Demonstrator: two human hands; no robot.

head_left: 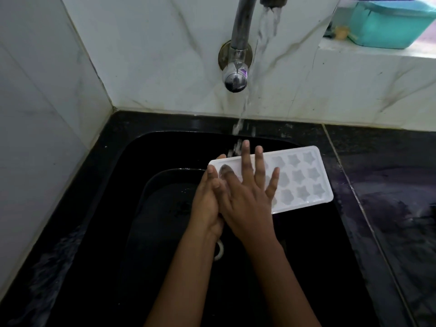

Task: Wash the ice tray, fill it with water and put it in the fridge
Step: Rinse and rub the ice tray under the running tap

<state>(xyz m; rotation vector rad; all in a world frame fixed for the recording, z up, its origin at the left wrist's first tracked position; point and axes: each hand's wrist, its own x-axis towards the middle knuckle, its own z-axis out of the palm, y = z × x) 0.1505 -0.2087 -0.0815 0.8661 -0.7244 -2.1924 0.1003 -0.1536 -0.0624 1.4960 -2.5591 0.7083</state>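
The sink (132, 142) is set in the table (389, 185), in the corner of two walls. The tap (238, 43) comes out of the back wall above it, and its water stream (264, 43) falls just behind the left end of the ice tray (304, 182). The tray is above the right half of the sink, with its right end near the table. The left hand (207, 204) holds the tray's left end. The right hand (247, 199) lies on top of it, fingers spread. On a ledge (377, 50) at the back right stands a container (387, 27).
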